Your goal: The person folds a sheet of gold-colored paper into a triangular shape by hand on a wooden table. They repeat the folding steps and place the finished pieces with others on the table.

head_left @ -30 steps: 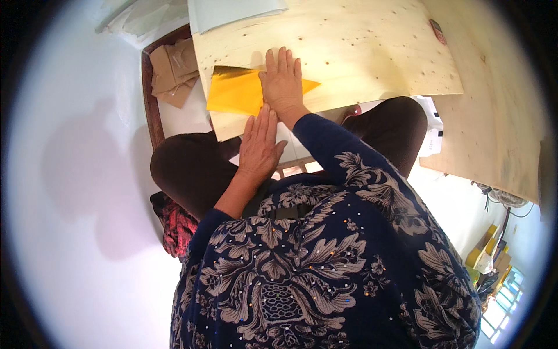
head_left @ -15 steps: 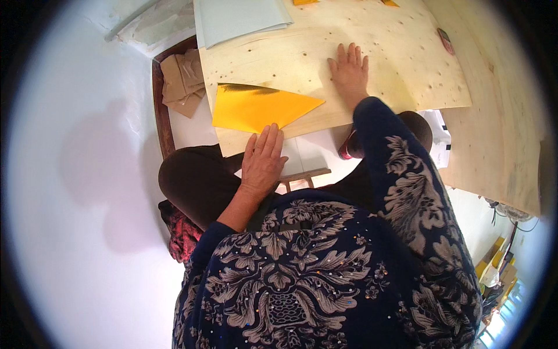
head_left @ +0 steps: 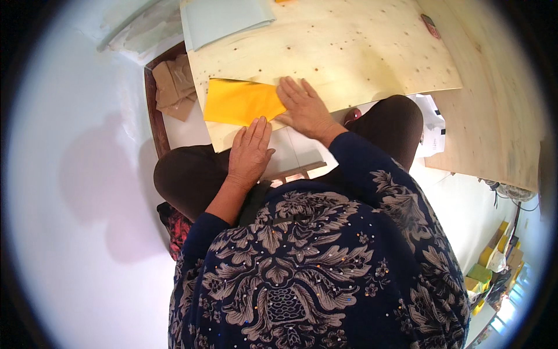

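A folded sheet of yellow paper [head_left: 238,102] lies flat near the front edge of the wooden board [head_left: 325,58]. My left hand [head_left: 251,148] rests at the paper's near edge, fingers stretched out and fingertips on it. On the paper's right end lies my right hand [head_left: 305,109], palm down with its fingers extended, covering the pointed tip. Neither hand grips anything.
Pale grey-blue sheets [head_left: 226,20] are stacked at the board's far left. A small red and dark device [head_left: 430,26] sits at the far right. Crumpled brown paper [head_left: 174,87] is left of the board, and a white bag [head_left: 433,125] hangs or stands beyond my right knee.
My right hand has come left and nearer, from the bare board onto the paper's right end. The paper's dark upper edge no longer shows. My left hand stays at the near edge.
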{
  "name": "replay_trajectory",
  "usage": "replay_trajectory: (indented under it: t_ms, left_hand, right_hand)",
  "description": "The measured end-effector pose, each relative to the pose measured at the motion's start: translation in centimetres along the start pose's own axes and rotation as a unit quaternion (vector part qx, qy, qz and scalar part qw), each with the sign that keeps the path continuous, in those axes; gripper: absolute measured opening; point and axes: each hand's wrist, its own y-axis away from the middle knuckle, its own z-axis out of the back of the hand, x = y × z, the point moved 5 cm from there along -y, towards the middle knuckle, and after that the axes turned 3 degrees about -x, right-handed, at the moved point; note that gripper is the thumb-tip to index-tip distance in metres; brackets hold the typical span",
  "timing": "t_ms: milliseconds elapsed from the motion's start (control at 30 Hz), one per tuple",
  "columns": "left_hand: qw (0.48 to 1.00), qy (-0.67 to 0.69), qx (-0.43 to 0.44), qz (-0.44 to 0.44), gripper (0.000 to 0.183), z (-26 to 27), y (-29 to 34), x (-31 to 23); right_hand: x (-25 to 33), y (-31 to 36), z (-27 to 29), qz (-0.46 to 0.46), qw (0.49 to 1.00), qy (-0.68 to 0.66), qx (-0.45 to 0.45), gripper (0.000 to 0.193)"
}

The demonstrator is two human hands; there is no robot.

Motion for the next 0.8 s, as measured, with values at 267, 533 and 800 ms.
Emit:
replay_trajectory:
  t_ms: [267, 533, 800]
  left_hand:
    - [0.998, 0.011, 0.043, -0.052, 0.064, 2.1, -0.4, 1.9]
    - [0.953, 0.204, -0.158, 0.16, 0.026, 4.5, 1.5, 3.6]
    - [0.624, 0.619, 0.092, 0.469, 0.037, -4.0, 4.7, 0.7]
  right_hand:
    - [0.2, 5.0, 2.3, -0.03, 0.997, 0.057, 0.045, 0.077]
    - [0.1, 5.2, 3.0, -0.008, 0.992, -0.022, -0.121, 0.04]
    - [-3.3, 3.4, 3.4, 0.112, 0.987, -0.112, 0.001, 0.043]
